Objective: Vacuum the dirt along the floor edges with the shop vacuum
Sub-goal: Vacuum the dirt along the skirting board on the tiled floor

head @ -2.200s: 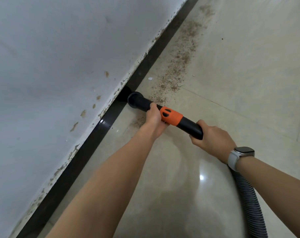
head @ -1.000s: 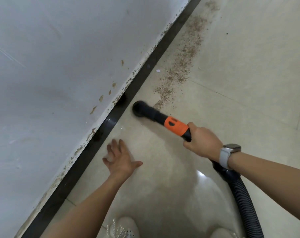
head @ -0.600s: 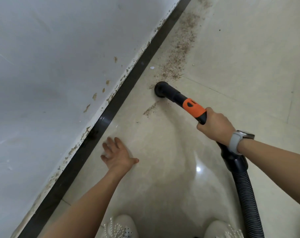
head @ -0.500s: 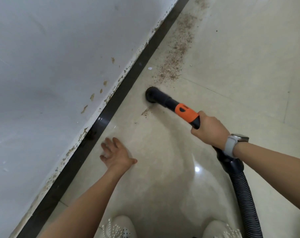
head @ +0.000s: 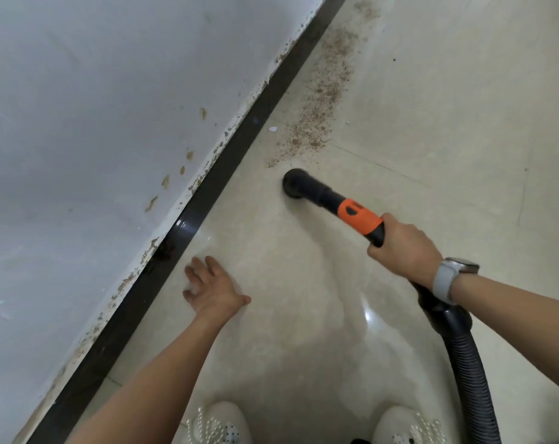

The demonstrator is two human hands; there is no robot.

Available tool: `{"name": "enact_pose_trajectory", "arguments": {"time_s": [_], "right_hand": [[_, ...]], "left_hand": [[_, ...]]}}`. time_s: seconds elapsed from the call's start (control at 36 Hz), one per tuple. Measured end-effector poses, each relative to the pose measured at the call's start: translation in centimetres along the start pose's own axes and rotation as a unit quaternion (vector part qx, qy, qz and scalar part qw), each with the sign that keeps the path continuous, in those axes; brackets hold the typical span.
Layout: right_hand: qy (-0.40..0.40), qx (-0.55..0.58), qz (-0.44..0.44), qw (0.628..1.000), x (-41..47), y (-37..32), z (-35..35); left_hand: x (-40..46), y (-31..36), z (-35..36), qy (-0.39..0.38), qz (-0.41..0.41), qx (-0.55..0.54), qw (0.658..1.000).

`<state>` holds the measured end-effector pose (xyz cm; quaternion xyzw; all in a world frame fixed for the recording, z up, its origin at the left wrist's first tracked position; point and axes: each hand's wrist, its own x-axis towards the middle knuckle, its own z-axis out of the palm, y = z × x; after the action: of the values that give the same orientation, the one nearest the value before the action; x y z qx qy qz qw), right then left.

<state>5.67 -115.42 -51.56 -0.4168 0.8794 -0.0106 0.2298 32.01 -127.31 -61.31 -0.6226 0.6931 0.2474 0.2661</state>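
nearest to the person, two white shoes [head: 219, 424] stand on the glossy tile floor [head: 448, 100], and the ribbed black hose [head: 473, 373] climbs from the bottom right corner of the view up to the wand. the hose looks soft and bendable, so i judge it drags a little behind and can pull on the wrist. the wand itself [head: 339, 201] is a stiff plastic tube, probably light, and the best place to hold it seems to be just behind the orange collar [head: 360, 217], where it is thick and not slippery.

the right hand [head: 403, 251] holds it exactly there, fingers curled round the black tube and the thumb wrapped under; a pale watch [head: 448, 278] sits on the wrist. the left hand [head: 211, 291] rests flat on the floor near the dark baseboard [head: 188, 225], fingers straight and a little spread, holding nothing, well apart from the wand.

further on, the round nozzle [head: 294, 184] touches the floor, between the baseboard and the tile joint. the brown dirt [head: 316, 123] begins just beyond the nozzle and runs along the floor edge to the far end, not yet taken.
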Motion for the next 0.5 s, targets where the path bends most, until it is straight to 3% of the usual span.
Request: {"name": "enact_pose_trajectory", "arguments": {"time_s": [0.08, 0.31, 0.39, 0.5], "right_hand": [[0.002, 0.038, 0.008, 0.999, 0.1, -0.1, -0.4], [-0.103, -0.033, -0.151, 0.983, -3.7, -3.6, 2.0], [-0.112, -0.053, -0.129, 0.984, -3.6, -1.8, 1.9], [-0.085, -0.004, -0.033, 0.996, -2.3, 2.2, 0.2]], "left_hand": [[0.1, 0.2, 0.0, 0.0, -0.006, -0.002, 1.0], [0.0, 0.2, 0.1, 0.002, -0.009, -0.005, 1.0], [-0.1, 0.2, 0.1, 0.005, -0.006, -0.009, 1.0], [-0.2, 0.2, 0.1, 0.01, -0.005, -0.007, 1.0]]}}
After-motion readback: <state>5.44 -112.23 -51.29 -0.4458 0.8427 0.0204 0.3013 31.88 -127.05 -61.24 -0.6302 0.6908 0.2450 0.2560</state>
